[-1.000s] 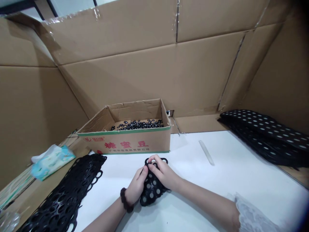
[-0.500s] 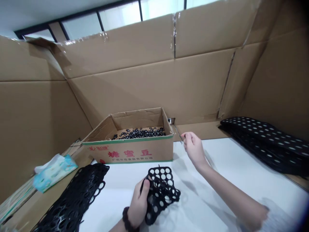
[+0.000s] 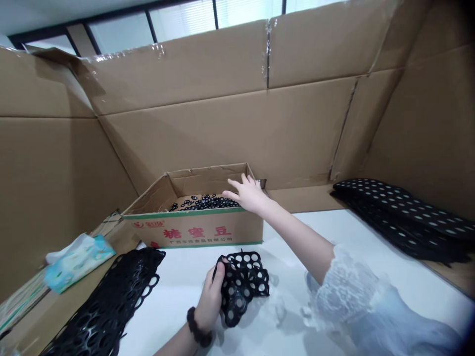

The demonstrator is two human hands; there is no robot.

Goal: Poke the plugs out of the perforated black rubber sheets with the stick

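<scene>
A dark scrunchie (image 3: 199, 330) rings the left wrist; a white lace sleeve (image 3: 352, 291) covers the right arm.

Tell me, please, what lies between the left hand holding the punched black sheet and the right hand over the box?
In the head view, the cardboard box's front wall stands between the left hand and right hand, with bare white table before it.

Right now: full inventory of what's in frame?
cardboard box: 1, brown with red print, back of table
rings: many, black, inside the box
small perforated sheet: 1, black, in left hand
punched sheets: stack, black, left edge
unpunched sheets: stack, black, right side
tissue pack: 1, teal and white, far left
cardboard walls: brown, surrounding the table
table: 1, white
left hand: grips the small sheet
right hand: open, over the box
</scene>
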